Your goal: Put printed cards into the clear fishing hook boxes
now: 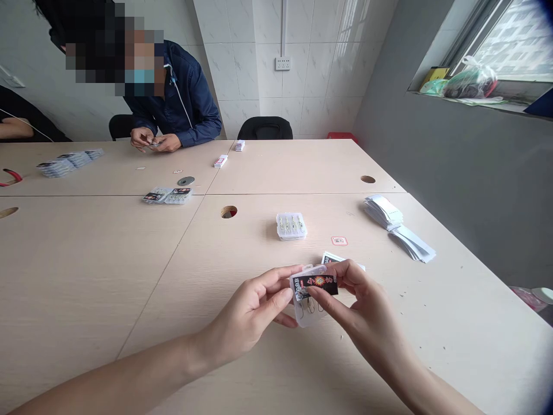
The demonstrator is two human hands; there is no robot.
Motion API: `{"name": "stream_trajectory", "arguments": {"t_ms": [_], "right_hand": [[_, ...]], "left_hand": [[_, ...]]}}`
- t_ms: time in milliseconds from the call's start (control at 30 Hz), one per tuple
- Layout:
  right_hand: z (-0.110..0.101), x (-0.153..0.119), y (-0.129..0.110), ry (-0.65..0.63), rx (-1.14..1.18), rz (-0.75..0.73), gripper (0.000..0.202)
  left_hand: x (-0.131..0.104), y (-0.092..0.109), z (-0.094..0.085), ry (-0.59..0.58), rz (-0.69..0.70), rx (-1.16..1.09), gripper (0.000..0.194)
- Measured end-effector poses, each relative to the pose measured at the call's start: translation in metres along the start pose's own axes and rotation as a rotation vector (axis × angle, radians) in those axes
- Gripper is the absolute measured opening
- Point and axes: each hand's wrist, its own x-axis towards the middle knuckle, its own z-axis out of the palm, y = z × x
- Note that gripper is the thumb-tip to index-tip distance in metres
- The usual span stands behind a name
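My left hand (254, 311) grips the left edge of a small clear plastic box (305, 318) between thumb and fingers. Several metal fish hooks show inside the box. Across its upper part lies a black printed label (318, 282), whose right end sticks out past the box. My right hand (360, 297) pinches this label, thumb on its front, the other fingers partly hidden behind. Just beyond my hands, partly covered by them, are printed cards (332, 257) on the table. Farther off sits a clear box of hooks (291, 226).
The wooden table (194, 346) bears a pile of white paper strips (389, 216) at right and a small red-bordered sticker (339, 241). Labelled boxes (168, 196) lie left of a round cable hole (228, 212). Across the table a person in a blue jacket (190, 92) handles something small.
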Motion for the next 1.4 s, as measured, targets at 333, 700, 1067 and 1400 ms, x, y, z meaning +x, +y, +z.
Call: {"name": "stream_trajectory", "arguments": {"t_ms": [333, 700, 1067, 1400], "right_hand": [[-0.0001, -0.0014, -0.0007, -0.002, 0.005, 0.003, 0.016], [0.0006, 0.0, -0.0004, 0.003, 0.007, 0.004, 0.017], [0.0005, -0.0006, -0.0013, 0.005, -0.004, -0.002, 0.015], [0.0004, -0.001, -0.0006, 0.008, -0.008, -0.003, 0.015]], "left_hand": [[-0.0002, 0.0003, -0.0003, 0.0, -0.004, -0.004, 0.038], [0.0016, -0.0007, -0.0006, 0.002, -0.005, -0.005, 0.038], [0.0015, 0.0003, -0.0006, -0.008, 0.001, 0.0, 0.037], [0.0002, -0.001, -0.0007, -0.01, -0.002, 0.0, 0.037]]}}
